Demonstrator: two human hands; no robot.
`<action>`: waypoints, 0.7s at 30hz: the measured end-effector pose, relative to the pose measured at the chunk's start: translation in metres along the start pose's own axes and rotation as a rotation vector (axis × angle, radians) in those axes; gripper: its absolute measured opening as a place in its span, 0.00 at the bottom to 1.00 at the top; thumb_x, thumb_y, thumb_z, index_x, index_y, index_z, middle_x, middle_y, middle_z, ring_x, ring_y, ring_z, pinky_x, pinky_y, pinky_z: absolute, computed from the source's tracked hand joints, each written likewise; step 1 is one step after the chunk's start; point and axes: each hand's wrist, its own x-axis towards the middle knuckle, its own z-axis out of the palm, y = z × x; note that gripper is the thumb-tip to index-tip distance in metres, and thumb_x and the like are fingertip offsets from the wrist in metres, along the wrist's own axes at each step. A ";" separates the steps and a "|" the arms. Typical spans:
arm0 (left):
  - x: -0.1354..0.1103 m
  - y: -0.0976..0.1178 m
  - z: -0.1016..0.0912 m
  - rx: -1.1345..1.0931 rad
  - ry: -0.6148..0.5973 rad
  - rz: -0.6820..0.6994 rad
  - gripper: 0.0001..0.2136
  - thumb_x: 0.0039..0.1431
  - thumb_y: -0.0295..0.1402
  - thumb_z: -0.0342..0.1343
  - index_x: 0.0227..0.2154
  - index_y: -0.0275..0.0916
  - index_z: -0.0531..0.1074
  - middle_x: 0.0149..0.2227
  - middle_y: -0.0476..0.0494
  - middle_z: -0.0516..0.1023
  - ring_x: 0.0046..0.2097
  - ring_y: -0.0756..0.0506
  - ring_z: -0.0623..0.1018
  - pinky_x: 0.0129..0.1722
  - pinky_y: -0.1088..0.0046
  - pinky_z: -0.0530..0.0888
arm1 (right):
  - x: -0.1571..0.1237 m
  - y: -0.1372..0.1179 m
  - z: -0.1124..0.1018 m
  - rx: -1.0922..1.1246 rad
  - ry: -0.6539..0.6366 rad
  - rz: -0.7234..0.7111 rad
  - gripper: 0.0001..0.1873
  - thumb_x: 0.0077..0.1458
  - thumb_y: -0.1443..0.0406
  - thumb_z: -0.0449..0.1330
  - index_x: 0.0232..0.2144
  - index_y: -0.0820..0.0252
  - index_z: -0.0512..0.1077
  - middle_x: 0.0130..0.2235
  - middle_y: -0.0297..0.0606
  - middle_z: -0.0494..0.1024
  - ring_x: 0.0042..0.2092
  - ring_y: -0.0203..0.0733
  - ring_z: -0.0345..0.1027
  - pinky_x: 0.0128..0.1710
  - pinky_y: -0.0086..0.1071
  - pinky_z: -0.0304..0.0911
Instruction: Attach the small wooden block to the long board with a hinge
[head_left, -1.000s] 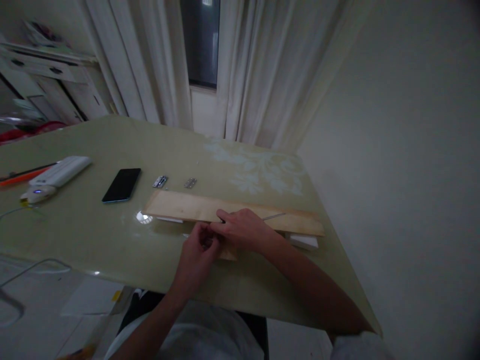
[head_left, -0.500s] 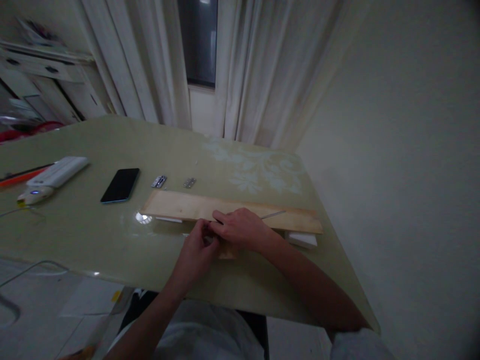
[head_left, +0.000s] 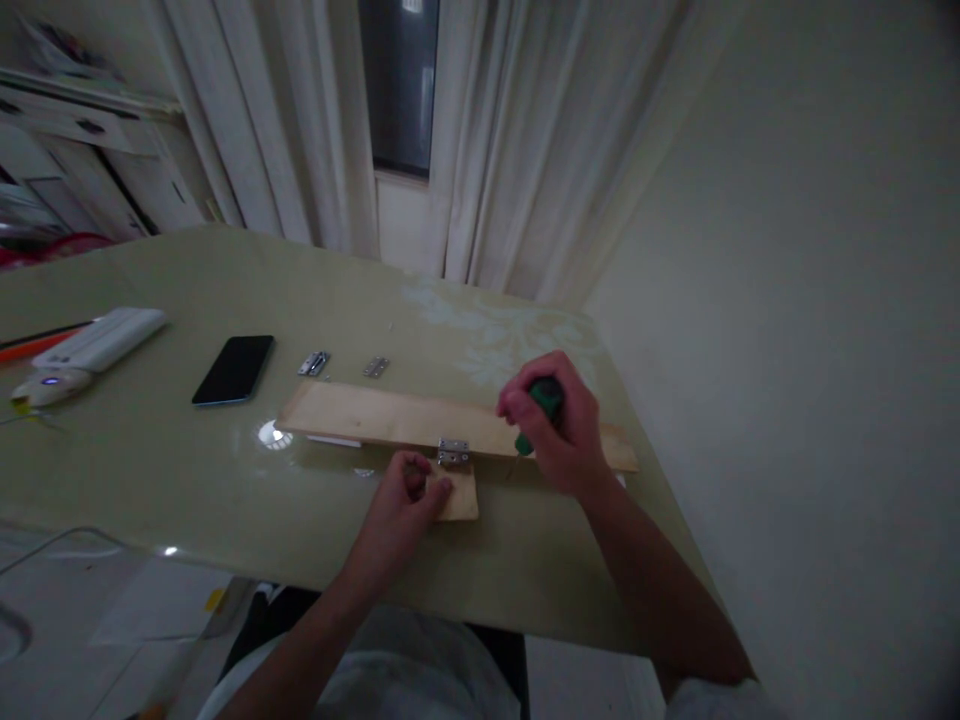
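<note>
A long pale wooden board (head_left: 375,413) lies across the table, raised on white pieces beneath it. A metal hinge (head_left: 453,452) bridges its near edge and a small wooden piece (head_left: 459,500). My left hand (head_left: 401,500) is closed on the left side of that small piece, thumb on its top, close beside the hinge. My right hand (head_left: 562,430) is wrapped around a screwdriver (head_left: 529,440) with a green and black handle, held to the right of the hinge. Its thin shaft points down and left, the tip clear of the hinge.
Beyond the board lie two hinges, a left one (head_left: 313,363) and a right one (head_left: 376,367). A black phone (head_left: 234,370), a white device (head_left: 101,338) and an orange object (head_left: 30,348) are on the left. A wall (head_left: 787,350) borders the table's right side.
My right hand has lifted off the hinge area, moved right, and now grips the screwdriver upright; its shaft lay on the board before. My left hand remains at the small piece. The hinge is now uncovered.
</note>
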 end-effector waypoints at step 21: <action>0.000 -0.005 0.005 -0.011 0.037 0.032 0.23 0.50 0.48 0.67 0.40 0.44 0.62 0.33 0.50 0.79 0.33 0.45 0.80 0.31 0.72 0.73 | 0.000 0.021 0.022 -0.007 0.182 0.082 0.11 0.69 0.54 0.59 0.40 0.53 0.64 0.27 0.24 0.72 0.25 0.31 0.66 0.27 0.25 0.61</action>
